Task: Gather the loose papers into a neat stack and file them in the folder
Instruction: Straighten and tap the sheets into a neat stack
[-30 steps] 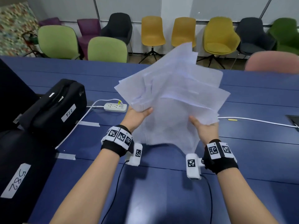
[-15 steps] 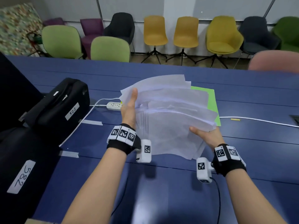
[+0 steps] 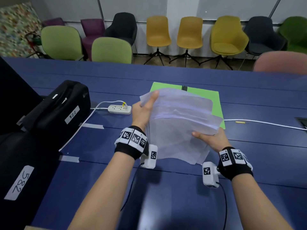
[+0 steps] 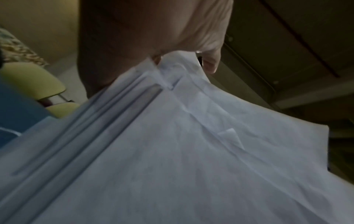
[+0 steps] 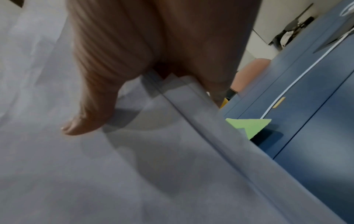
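Both hands grasp the paper sheaf (image 3: 179, 120) at frame centre above the worktop (image 3: 249, 163): left hand (image 3: 142, 112) on its left edge, right hand (image 3: 211, 138) at its lower-right corner. The green folder (image 3: 214, 100) lies flat directly beyond, toward the upper frame, nearer the right hand.

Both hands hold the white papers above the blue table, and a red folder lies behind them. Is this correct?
Not quite: the folder is green, not red, as the head view shows. The rest holds: the left hand and the right hand both hold the papers above the blue table, and the folder lies behind them.
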